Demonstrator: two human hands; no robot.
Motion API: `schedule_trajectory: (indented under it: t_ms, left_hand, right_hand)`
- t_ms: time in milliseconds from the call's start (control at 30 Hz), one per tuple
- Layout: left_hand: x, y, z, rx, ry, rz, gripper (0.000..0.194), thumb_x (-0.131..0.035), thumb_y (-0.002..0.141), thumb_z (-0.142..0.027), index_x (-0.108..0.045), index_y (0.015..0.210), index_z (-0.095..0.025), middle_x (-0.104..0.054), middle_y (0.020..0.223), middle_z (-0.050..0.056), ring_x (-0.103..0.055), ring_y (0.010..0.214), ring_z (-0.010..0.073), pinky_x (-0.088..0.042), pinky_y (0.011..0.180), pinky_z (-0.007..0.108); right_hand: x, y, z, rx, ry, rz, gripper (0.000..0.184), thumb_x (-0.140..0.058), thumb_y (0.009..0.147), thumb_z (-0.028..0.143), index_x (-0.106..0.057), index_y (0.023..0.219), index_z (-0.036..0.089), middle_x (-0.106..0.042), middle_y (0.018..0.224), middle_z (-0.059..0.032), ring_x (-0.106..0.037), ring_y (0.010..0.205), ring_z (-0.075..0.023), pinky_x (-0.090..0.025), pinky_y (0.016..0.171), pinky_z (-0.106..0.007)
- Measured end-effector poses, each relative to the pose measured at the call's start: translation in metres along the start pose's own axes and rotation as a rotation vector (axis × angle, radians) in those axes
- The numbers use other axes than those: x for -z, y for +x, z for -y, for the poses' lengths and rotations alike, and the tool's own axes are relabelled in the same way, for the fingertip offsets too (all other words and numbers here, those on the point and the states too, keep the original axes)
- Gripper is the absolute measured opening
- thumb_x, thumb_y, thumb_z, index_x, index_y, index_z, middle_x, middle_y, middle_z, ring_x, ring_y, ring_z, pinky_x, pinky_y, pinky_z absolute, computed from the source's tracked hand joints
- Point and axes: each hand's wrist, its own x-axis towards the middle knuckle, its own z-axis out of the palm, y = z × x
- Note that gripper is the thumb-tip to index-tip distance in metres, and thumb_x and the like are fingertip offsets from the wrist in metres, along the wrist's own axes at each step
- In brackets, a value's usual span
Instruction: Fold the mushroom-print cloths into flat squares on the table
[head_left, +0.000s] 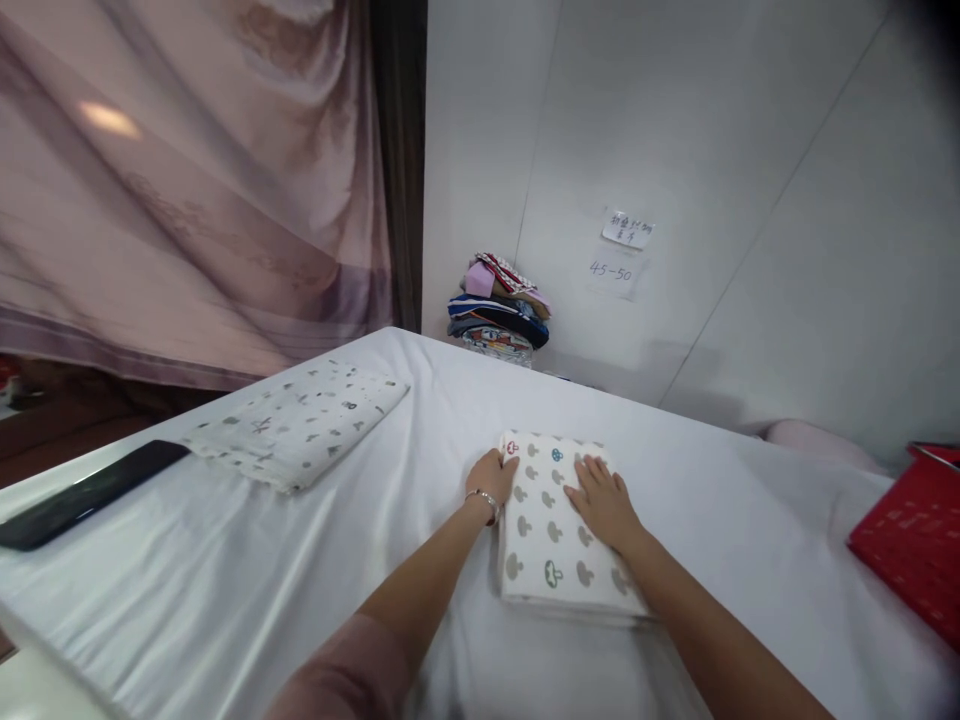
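Observation:
A folded white cloth with a mushroom print (551, 545) lies on the white-covered table (420, 420) in front of me. My left hand (493, 477), with a bracelet on the wrist, curls over the cloth's left far edge, fingers gripping the fold. My right hand (602, 500) lies flat on top of the cloth with its fingers stretched out, pressing it down. A second folded white cloth with small grey prints (296, 425) rests further left on the table, apart from both hands.
A dark phone (86, 493) lies near the table's left edge. A pile of coloured folded clothes (499, 310) sits at the far edge against the white wall. A red patterned item (911, 535) is at the right. Pink curtains hang at the left.

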Motion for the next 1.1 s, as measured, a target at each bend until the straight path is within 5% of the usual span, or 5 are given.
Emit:
schedule_trajectory:
  t_ms: [233, 400, 567, 900, 1100]
  left_hand:
    - [0.006, -0.003, -0.006, -0.111, 0.069, -0.088, 0.029, -0.048, 0.078, -0.045, -0.051, 0.092, -0.020, -0.060, 0.098, 0.006, -0.056, 0.091, 0.0197, -0.040, 0.075, 0.028]
    - [0.004, 0.001, -0.029, -0.422, 0.208, -0.112, 0.051, -0.039, 0.083, -0.045, -0.035, 0.127, -0.021, -0.029, 0.141, 0.007, -0.019, 0.131, 0.0221, -0.017, 0.105, 0.036]
    - [-0.013, 0.016, -0.016, -0.266, 0.249, 0.134, 0.059, -0.026, 0.085, -0.052, -0.023, 0.137, -0.024, -0.009, 0.147, 0.000, -0.010, 0.133, 0.0245, -0.012, 0.106, 0.044]
    - [-0.014, 0.018, -0.008, -0.265, 0.220, 0.110, 0.059, -0.026, 0.084, -0.053, -0.021, 0.137, -0.027, -0.006, 0.147, -0.002, -0.015, 0.132, 0.0238, -0.012, 0.106, 0.041]
    - [-0.014, 0.019, -0.009, -0.263, 0.237, 0.074, 0.057, -0.029, 0.084, -0.051, -0.026, 0.135, -0.027, -0.012, 0.147, -0.002, -0.022, 0.130, 0.0245, -0.015, 0.105, 0.039]
  right_hand:
    - [-0.010, 0.002, -0.004, -0.016, 0.031, 0.060, 0.060, -0.020, 0.087, 0.051, -0.024, 0.138, 0.018, -0.014, 0.146, -0.0053, -0.006, 0.133, -0.0218, -0.009, 0.104, -0.043]
    - [0.005, 0.024, 0.005, 0.035, 0.050, 0.019, 0.065, -0.017, 0.086, 0.057, -0.024, 0.138, 0.018, -0.011, 0.147, -0.0075, -0.004, 0.133, -0.0228, -0.006, 0.104, -0.044]
    - [-0.003, 0.042, 0.004, 0.045, 0.006, 0.037, 0.062, -0.016, 0.087, 0.055, -0.023, 0.137, 0.019, -0.015, 0.146, -0.0066, -0.006, 0.133, -0.0231, -0.004, 0.104, -0.045]
    - [0.002, 0.028, -0.022, -0.100, 0.225, 0.019, 0.063, -0.032, 0.084, 0.052, -0.025, 0.137, 0.018, -0.012, 0.146, -0.0073, -0.007, 0.133, -0.0216, -0.013, 0.105, -0.039]
    - [0.004, -0.013, -0.055, -0.362, 0.540, 0.104, 0.080, -0.043, 0.078, 0.053, -0.012, 0.140, 0.014, -0.035, 0.137, -0.0137, -0.043, 0.118, -0.0247, -0.036, 0.094, -0.035]
